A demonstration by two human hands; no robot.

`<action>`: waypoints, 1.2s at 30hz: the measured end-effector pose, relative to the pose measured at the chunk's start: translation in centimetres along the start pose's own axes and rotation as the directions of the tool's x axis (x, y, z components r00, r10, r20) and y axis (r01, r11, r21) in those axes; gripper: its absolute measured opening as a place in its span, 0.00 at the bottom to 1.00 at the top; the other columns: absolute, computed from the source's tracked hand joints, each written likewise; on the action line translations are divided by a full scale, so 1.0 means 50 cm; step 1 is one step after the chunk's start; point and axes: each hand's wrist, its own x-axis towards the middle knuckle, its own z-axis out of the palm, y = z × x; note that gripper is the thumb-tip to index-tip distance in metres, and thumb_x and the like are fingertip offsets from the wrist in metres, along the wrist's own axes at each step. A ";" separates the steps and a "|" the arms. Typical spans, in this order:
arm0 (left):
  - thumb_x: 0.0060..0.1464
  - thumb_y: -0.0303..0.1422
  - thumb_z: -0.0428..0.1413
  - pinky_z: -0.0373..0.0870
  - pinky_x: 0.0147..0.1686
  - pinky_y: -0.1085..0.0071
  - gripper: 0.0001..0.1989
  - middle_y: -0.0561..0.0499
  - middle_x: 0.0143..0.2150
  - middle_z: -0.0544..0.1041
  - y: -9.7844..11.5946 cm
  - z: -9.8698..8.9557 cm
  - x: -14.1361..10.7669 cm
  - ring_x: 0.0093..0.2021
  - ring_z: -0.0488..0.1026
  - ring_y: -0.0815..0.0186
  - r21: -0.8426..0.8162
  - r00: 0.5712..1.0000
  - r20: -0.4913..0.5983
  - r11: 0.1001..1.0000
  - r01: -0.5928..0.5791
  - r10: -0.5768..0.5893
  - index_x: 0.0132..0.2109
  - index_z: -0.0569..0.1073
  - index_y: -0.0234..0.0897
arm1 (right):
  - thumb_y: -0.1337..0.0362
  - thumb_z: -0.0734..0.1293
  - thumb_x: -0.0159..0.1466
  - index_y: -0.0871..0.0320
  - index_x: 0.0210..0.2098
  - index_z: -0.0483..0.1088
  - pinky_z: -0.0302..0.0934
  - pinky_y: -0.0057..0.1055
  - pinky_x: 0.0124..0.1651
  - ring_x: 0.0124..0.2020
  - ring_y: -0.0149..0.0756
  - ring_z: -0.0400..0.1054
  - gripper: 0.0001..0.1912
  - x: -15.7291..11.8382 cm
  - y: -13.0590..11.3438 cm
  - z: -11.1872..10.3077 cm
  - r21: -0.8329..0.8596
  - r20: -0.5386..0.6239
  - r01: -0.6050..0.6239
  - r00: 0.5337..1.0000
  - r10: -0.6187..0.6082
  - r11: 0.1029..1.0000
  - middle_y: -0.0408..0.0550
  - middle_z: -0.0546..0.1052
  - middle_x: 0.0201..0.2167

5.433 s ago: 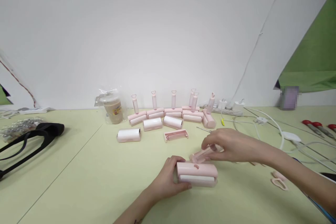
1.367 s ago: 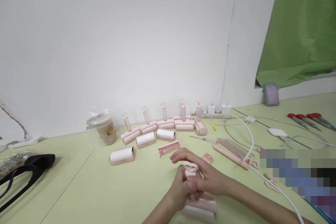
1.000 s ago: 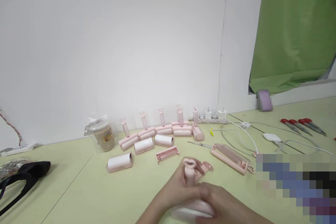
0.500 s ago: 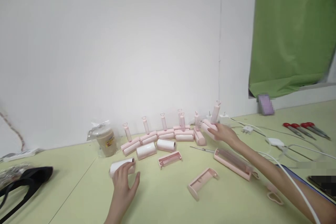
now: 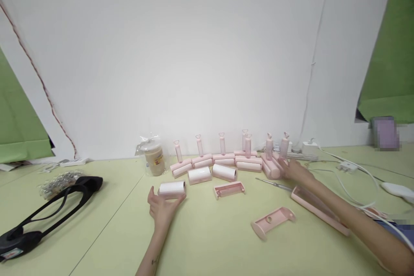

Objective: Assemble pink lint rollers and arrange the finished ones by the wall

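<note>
My left hand (image 5: 161, 211) is at the table's near left, thumb and fingers spread around the ends of a white sticky roll (image 5: 171, 188); a firm grip is not visible. My right hand (image 5: 296, 170) reaches to the right end of a row of pink lint rollers and closes on the last lint roller (image 5: 284, 146), its short handle upright. My fingers partly hide its body. Beside it sits another pink lint roller (image 5: 271, 168). Two more rolls, a white roll (image 5: 199, 174) and a tilted white roll (image 5: 224, 172), lie before the row.
Two open pink covers, a small cover (image 5: 229, 189) and a nearer cover (image 5: 273, 222), lie mid-table. A metal pointed tool (image 5: 274, 184) and long pink case (image 5: 318, 211) lie by my right forearm. Further out are a bagged tub (image 5: 154, 161), black headband (image 5: 54, 207) and white cables (image 5: 359, 202).
The view has swung left. My right hand has lowered the lint roller from above the table to the row's right end. My left hand's fingers have spread around the white roll.
</note>
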 end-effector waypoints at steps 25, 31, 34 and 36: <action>0.19 0.40 0.64 0.66 0.41 0.51 0.60 0.39 0.53 0.62 0.302 -0.137 -0.152 0.52 0.60 0.42 -0.340 -0.094 0.907 0.583 -0.738 0.410 0.62 0.44 0.41 | 0.47 0.56 0.61 0.58 0.54 0.59 0.58 0.35 0.47 0.46 0.41 0.65 0.28 -0.358 -0.316 0.031 0.331 0.771 -0.856 0.488 -0.410 -0.396 0.52 0.72 0.44; 0.23 0.43 0.61 0.64 0.41 0.47 0.58 0.38 0.57 0.59 0.338 -0.119 -0.153 0.57 0.53 0.42 -0.248 -0.153 0.957 0.427 -0.869 0.245 0.62 0.42 0.42 | 0.39 0.57 0.55 0.61 0.44 0.67 0.61 0.42 0.44 0.34 0.43 0.70 0.33 -0.395 -0.297 0.040 0.178 0.914 -0.932 0.276 -0.296 -0.316 0.52 0.77 0.32; 0.23 0.42 0.61 0.62 0.45 0.49 0.57 0.41 0.59 0.58 0.326 -0.126 -0.133 0.60 0.50 0.45 -0.244 -0.109 0.955 0.528 -0.813 0.274 0.62 0.43 0.45 | 0.40 0.59 0.54 0.61 0.38 0.69 0.61 0.42 0.44 0.31 0.40 0.70 0.30 -0.395 -0.288 0.043 0.174 0.941 -0.925 0.257 -0.220 -0.339 0.50 0.76 0.28; 0.23 0.39 0.62 0.62 0.46 0.50 0.55 0.45 0.57 0.61 0.313 -0.139 -0.115 0.58 0.53 0.45 -0.263 -0.051 0.943 0.641 -0.721 0.330 0.61 0.47 0.47 | 0.41 0.59 0.55 0.60 0.32 0.70 0.63 0.38 0.40 0.26 0.36 0.69 0.27 -0.394 -0.286 0.045 0.182 0.927 -0.908 0.286 -0.243 -0.377 0.47 0.75 0.22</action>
